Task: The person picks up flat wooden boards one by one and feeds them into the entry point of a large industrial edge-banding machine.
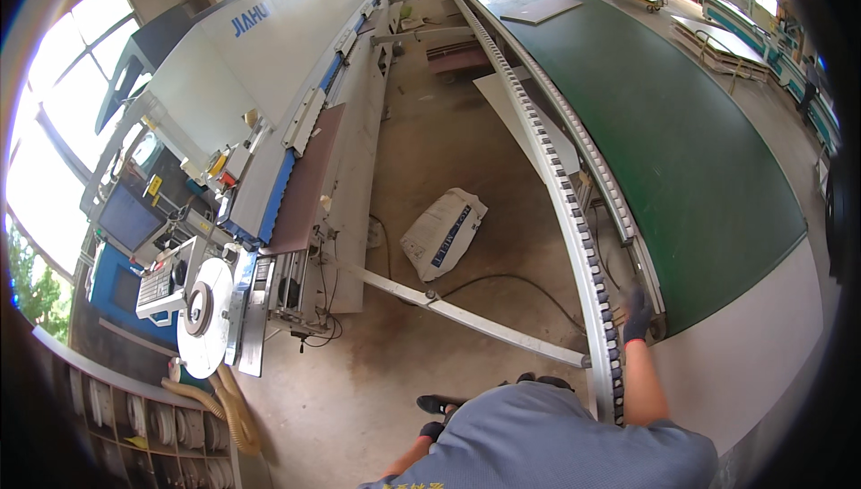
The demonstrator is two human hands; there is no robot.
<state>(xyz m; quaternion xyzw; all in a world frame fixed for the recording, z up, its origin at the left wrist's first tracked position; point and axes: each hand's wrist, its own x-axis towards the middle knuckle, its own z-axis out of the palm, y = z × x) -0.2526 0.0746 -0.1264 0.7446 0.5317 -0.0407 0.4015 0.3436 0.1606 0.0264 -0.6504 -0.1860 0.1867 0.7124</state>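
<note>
My right hand (637,311), in a dark glove, reaches forward and rests on the inner rail beside the roller track (587,247). It sits where the green conveyor belt (682,130) meets a white panel (744,363). Its fingers point away from me and nothing shows in its grip. My left hand (433,431), also dark-gloved, hangs low by my grey shirt, above the floor. It is small in the picture and I cannot make out its fingers.
A long white and blue machine (269,86) with a brown board (305,180) on its infeed runs along the left. A white sack (444,233), a cable and a metal bar (466,314) lie on the concrete floor. A grey panel (540,10) lies far up the belt.
</note>
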